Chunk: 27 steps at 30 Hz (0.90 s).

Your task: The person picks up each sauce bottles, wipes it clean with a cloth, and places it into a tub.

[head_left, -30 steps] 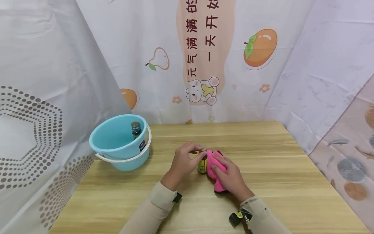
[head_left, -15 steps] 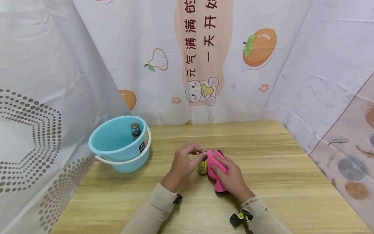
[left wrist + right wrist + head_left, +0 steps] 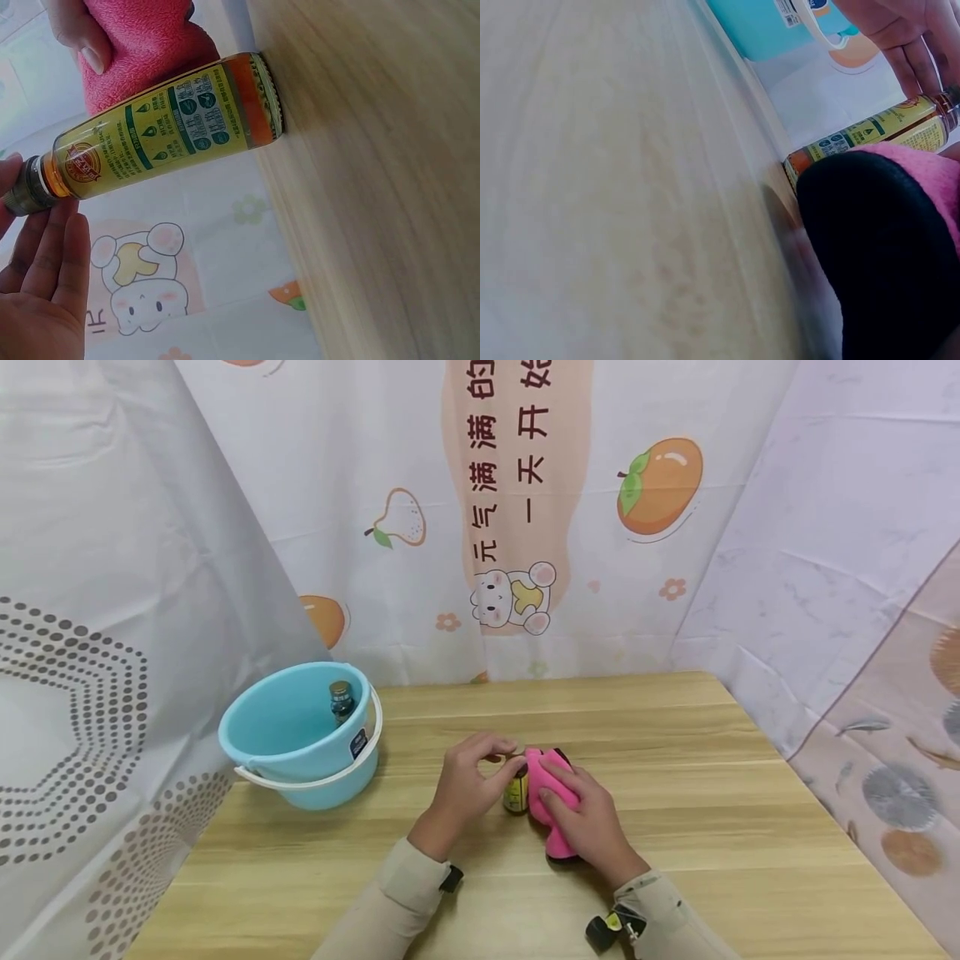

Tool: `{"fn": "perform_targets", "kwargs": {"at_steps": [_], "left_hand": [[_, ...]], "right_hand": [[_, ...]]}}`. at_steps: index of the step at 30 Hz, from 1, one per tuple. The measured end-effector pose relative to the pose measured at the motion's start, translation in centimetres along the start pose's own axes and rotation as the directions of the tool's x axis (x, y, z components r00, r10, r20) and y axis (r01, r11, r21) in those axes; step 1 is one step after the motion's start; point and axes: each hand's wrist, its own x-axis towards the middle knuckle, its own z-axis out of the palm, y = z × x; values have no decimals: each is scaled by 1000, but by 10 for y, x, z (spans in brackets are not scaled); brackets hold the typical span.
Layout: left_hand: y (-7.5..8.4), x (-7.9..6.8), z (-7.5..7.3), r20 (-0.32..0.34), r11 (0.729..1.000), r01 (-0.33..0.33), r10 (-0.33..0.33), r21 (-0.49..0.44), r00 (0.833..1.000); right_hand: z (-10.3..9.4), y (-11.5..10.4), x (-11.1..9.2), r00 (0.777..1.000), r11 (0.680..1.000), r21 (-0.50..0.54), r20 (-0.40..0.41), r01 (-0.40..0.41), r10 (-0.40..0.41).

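A glass bottle [image 3: 516, 795] with a yellow-green label stands upright on the table in front of me. My left hand [image 3: 462, 783] pinches its dark cap [image 3: 28, 187] between thumb and fingers. In the left wrist view, orange-brown colour shows at the bottle's base. My right hand [image 3: 594, 820] grips a bunched cloth [image 3: 557, 842], pink and fluffy on one side and black on the other. The cloth lies against the right side of the bottle. In the right wrist view, the cloth's black side [image 3: 877, 240] covers part of the bottle.
A light-blue bucket [image 3: 322, 795] with a white handle stands at the table's left. A second bottle [image 3: 342, 703], dark with a gold-coloured cap, leans inside it. Printed curtains [image 3: 420, 585] hang behind the wooden table [image 3: 675, 752] and at its sides.
The head view has shifted slightly, so everything sits a little lower and further left. Both hands keep their hold on the cap and the cloth.
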Motion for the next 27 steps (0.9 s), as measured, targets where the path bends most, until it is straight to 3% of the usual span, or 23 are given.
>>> {"fn": "perform_targets", "kwargs": {"at_steps": [16,27], "left_hand": [[-2,-3,5,-5,1000,-24,24,3,1000],[1,1,3,-25,997,75,-75,-3,997]], "right_hand": [[-1,3,-4,1000,999,-45,-14,12,-13],[-1,-1,1,997,997,-12,20,-71,72]]}}
